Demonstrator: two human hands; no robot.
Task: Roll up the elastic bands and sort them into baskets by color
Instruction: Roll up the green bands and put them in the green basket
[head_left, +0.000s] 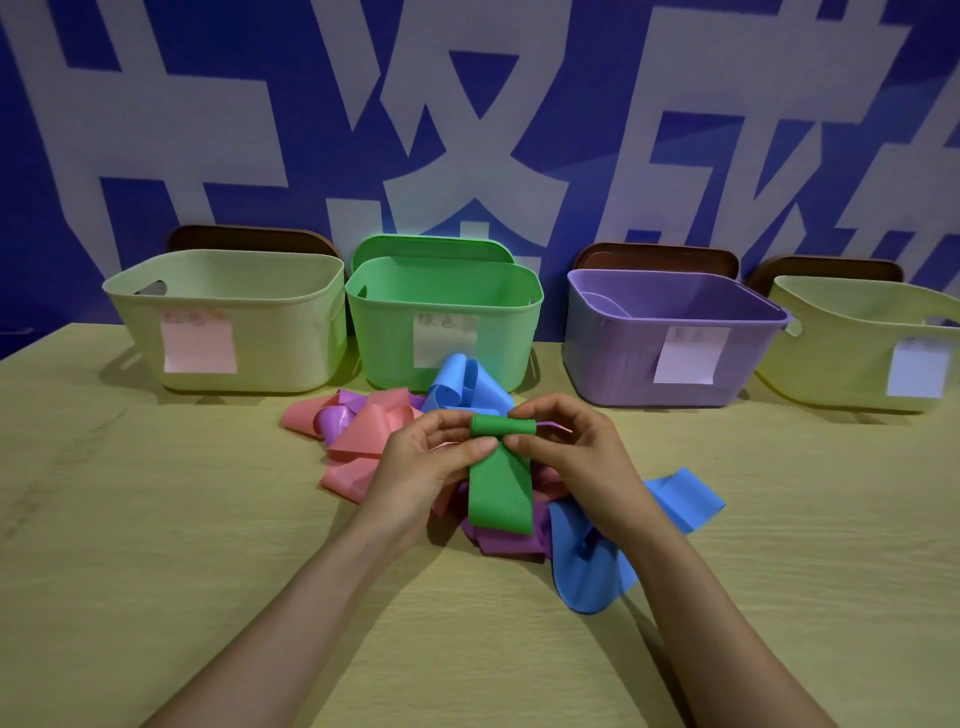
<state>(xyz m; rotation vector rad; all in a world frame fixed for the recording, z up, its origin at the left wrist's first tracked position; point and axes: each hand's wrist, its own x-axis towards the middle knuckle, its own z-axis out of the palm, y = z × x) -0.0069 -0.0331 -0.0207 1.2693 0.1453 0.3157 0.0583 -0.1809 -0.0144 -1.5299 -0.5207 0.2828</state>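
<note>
Wooden table (156, 519), green band (501, 483) half-rolled (tail flat)

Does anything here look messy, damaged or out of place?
Nothing damaged or spilled. The loose bands lie in a tangled heap on the table, under the green band being rolled. The four baskets stand upright in a row.

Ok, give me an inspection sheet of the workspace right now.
Surface: wooden table, bands heaped mid-table.
Job's things: green band partly rolled; pink bands, purple band, blue band loose; cream basket, green basket, purple basket, yellow basket along the back, each labelled.
Clutter: nothing seen.
Hands: left hand and right hand pinch the green roll.
Cables: nothing seen.
Surroundings: blue wall with white characters; lids propped behind baskets.
</note>
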